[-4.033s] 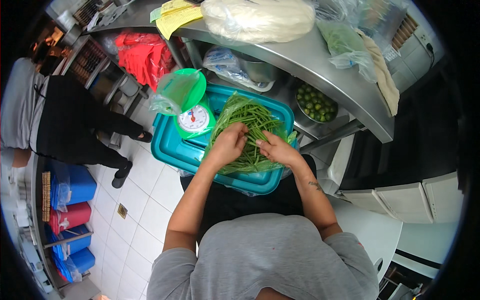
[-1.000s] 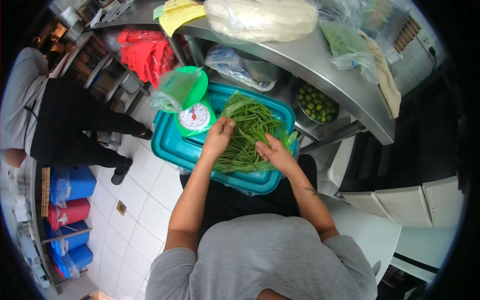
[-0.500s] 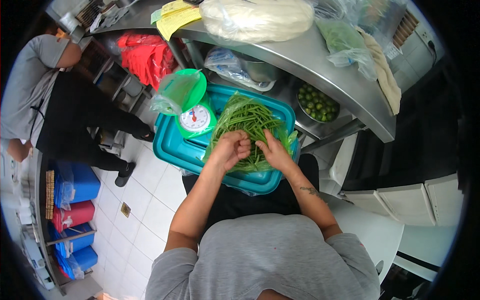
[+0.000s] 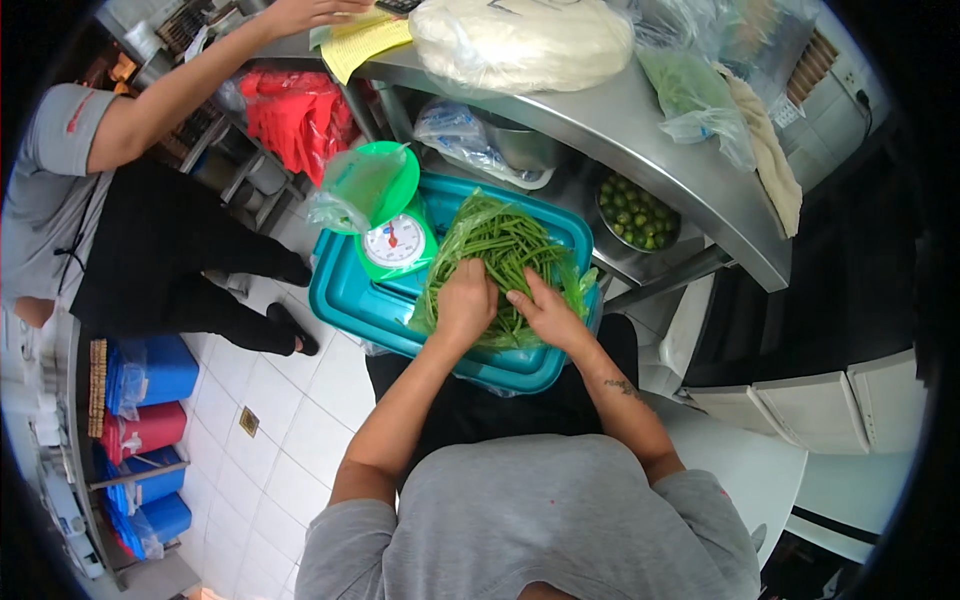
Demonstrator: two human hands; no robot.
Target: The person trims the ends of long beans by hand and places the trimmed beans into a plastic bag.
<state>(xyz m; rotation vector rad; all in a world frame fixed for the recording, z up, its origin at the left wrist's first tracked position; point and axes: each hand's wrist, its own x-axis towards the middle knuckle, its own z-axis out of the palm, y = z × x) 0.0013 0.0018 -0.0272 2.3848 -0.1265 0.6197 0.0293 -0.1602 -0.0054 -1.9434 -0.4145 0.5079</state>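
Both hands are down in the pile of green beans [image 4: 505, 250], which lies on a clear plastic bag inside the teal tub [image 4: 345, 300] on the person's lap. The left hand [image 4: 467, 300] is curled, knuckles up, fingers closed on a bunch of beans at the pile's 7 o'clock edge. The right hand [image 4: 545, 312] lies flatter at 5 o'clock, fingers together and pressed on the stalks; whether it actually grips any I cannot tell.

These beans look light, long and bendy (they would probably snap if folded hard), and loose ones will likely slide apart, so the sensible hold is around the middle of a bunch rather than at the thin tips.

At 9 o'clock of the pile, a green kitchen scale [image 4: 393, 243] sits in the tub's corner, its pan holding a clear bag. Out at 2 o'clock a metal bowl of limes [image 4: 632, 218] rests under the steel surface [image 4: 680, 175]. Another person [image 4: 120, 230] stands far off at 9 o'clock, one arm reaching to the yellow paper [image 4: 360, 42] on top.
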